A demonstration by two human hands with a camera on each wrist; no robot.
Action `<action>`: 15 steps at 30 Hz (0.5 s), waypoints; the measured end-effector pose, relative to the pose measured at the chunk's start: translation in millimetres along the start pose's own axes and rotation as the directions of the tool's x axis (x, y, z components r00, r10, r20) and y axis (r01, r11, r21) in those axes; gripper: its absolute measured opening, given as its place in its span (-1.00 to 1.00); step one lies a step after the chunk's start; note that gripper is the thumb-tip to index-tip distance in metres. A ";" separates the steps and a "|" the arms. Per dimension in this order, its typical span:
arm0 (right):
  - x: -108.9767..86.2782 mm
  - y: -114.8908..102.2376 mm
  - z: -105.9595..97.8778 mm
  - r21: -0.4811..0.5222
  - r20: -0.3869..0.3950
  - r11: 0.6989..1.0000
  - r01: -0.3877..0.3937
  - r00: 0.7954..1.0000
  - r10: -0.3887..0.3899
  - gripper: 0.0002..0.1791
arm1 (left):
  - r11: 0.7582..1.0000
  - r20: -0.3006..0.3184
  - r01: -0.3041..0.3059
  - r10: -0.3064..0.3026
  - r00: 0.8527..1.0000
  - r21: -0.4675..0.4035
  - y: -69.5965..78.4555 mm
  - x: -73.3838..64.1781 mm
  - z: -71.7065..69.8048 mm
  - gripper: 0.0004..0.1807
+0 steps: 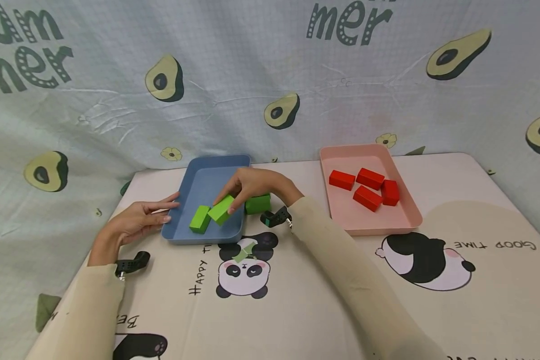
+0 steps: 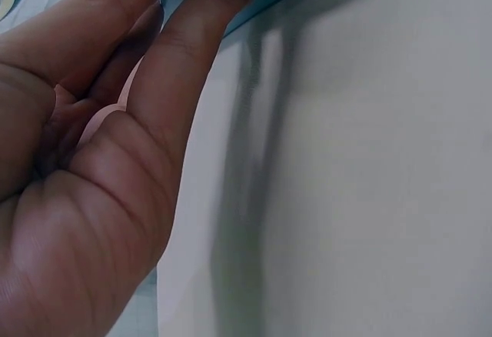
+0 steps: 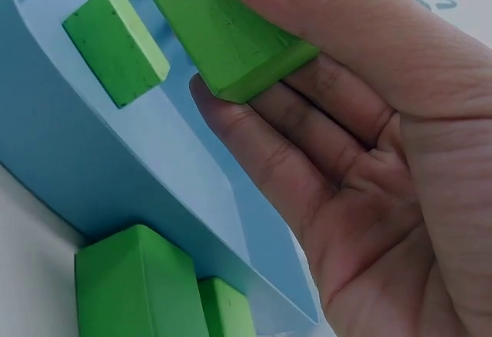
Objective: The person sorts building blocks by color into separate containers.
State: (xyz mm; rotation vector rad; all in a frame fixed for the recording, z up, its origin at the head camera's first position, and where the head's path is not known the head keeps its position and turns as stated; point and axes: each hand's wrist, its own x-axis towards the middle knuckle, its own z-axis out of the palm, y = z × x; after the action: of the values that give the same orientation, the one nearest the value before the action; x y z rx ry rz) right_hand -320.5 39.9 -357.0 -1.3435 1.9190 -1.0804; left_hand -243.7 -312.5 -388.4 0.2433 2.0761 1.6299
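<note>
Head view: right hand [image 1: 256,183] pinches a green block [image 1: 221,210] over the blue tray [image 1: 211,175], towards four o'clock, a second block [image 1: 200,220] lying at its eight! Left hand [image 1: 137,217], fingers straight, touches the tray's nine-o'clock edge; red blocks [image 1: 367,198] sit off at three.

The head camera looks forward and down over the tabletop [image 1: 324,300]. Both wrist cameras look from close up: the left at the left hand [image 1: 139,219] by the blue tray [image 1: 213,175], the right at the right hand [image 1: 258,182] above that tray, which all three views share.
</note>
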 end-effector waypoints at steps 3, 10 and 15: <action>4.4 3.3 1.7 0.006 0.011 1.000 0.009 1.000 -0.009 -0.59 | 1.000 0.000 0.008 -0.008 1.000 0.001 -0.1 -0.3 0.4 -0.34; 11.9 9.3 4.5 -0.002 0.024 1.000 -0.005 1.000 0.005 -0.60 | 1.000 -0.002 0.027 -0.027 1.000 -0.013 2.9 0.0 0.7 -0.33; 16.5 11.7 2.9 0.025 0.033 0.999 -0.033 0.999 0.032 -0.60 | 1.000 0.000 0.022 -0.022 1.000 -0.014 4.4 1.4 -0.4 -0.32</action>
State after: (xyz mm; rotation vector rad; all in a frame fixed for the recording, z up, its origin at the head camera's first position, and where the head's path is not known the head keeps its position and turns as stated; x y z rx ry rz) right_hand -329.7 25.6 -368.5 -1.3037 1.8906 -1.0575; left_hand -245.8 -311.1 -384.5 0.2149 2.0595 1.6301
